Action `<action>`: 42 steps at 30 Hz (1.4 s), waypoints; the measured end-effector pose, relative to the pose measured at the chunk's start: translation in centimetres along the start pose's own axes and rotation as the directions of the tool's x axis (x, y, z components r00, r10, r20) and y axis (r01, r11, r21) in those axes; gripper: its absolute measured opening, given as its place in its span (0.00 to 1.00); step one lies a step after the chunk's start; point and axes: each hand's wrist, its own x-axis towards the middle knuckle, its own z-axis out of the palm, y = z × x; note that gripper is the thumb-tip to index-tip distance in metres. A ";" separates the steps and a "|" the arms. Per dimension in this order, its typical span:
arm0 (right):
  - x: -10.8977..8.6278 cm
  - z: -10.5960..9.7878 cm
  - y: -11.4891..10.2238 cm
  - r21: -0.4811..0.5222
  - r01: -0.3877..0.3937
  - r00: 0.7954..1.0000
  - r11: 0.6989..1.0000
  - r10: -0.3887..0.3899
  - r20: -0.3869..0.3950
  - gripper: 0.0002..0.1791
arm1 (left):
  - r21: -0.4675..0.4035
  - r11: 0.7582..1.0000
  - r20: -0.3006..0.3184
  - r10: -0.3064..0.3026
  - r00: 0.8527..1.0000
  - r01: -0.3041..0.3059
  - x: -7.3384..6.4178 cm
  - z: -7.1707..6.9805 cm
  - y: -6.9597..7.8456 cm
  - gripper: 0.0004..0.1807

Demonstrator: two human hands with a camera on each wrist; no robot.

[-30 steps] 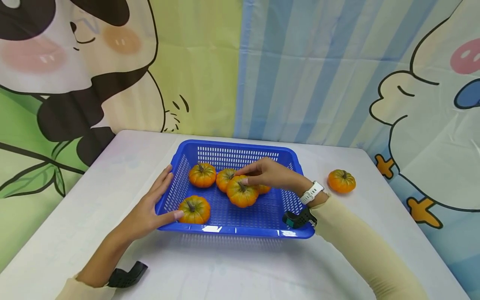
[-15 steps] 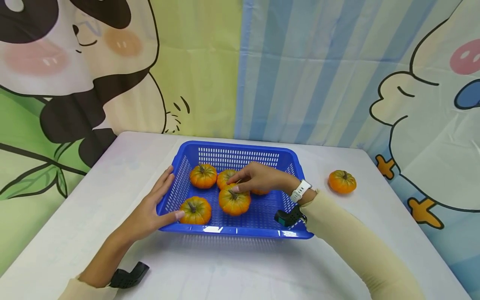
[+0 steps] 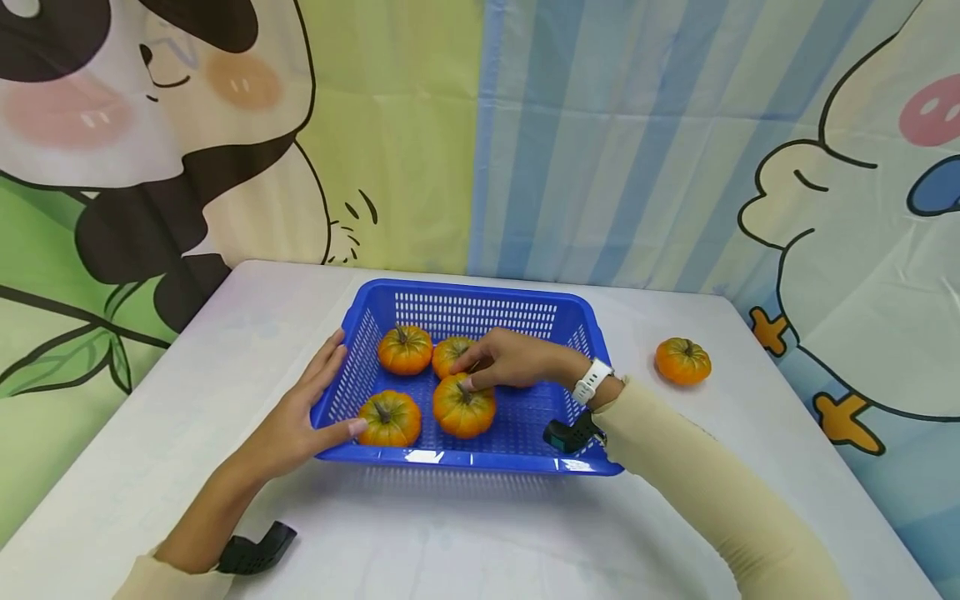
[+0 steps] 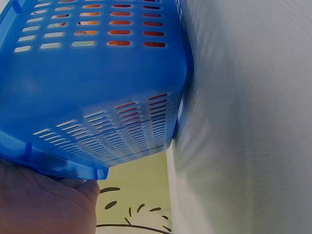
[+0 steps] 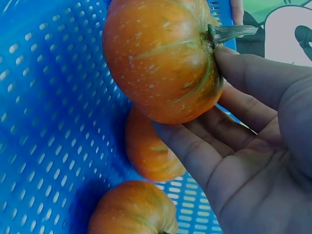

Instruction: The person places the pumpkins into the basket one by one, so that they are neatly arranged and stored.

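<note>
My right hand [image 3: 513,358] holds a small orange pumpkin [image 3: 465,406] inside the blue basket [image 3: 468,461]. In the right wrist view the thumb [image 5: 248,70] presses near the pumpkin's stem, while the fingers support its side. My left hand [image 3: 303,417] rests at the basket's left front corner, its fingers straight along the outside of the left rim and its thumb over the front rim. Beside that thumb lies another pumpkin [image 3: 390,419]. Two more, a left one [image 3: 405,350] and a middle one [image 3: 448,354], sit towards the back; one behind my right hand is mostly hidden.
A lone pumpkin [image 3: 683,361] lies on the white table [image 3: 450,542], right of the basket. Behind the table hangs a cartoon-printed curtain [image 3: 405,133]. A black wrist mount [image 3: 257,550] is on the left forearm.
My right hand has moved the held pumpkin left and slightly towards the front of the basket. My left hand and the basket have stayed in place.
</note>
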 end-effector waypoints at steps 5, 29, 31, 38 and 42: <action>0.7 0.3 -0.4 -0.006 0.023 0.999 1.000 -0.023 0.027 0.18 | -0.005 1.000 -0.003 0.002 1.000 -0.002 0.0 -0.1 0.0 0.52; 2.1 0.9 -0.6 0.146 -0.030 0.989 0.989 0.008 0.147 0.15 | 0.015 1.000 -0.009 -0.003 1.000 0.003 0.1 0.0 0.1 0.52; 2.1 1.0 -0.5 0.148 -0.041 0.988 0.988 0.019 0.151 0.15 | 0.013 1.000 -0.008 -0.004 1.000 0.004 0.1 0.0 0.1 0.52; 2.0 0.8 -0.2 0.164 -0.094 0.975 0.982 0.058 0.214 0.18 | -0.001 1.000 -0.006 -0.003 1.000 0.003 0.2 0.0 0.1 0.52; 2.1 0.8 0.0 0.199 -0.086 0.976 0.976 0.043 0.213 0.19 | -0.003 1.000 -0.005 -0.001 1.000 0.001 0.1 0.0 0.1 0.52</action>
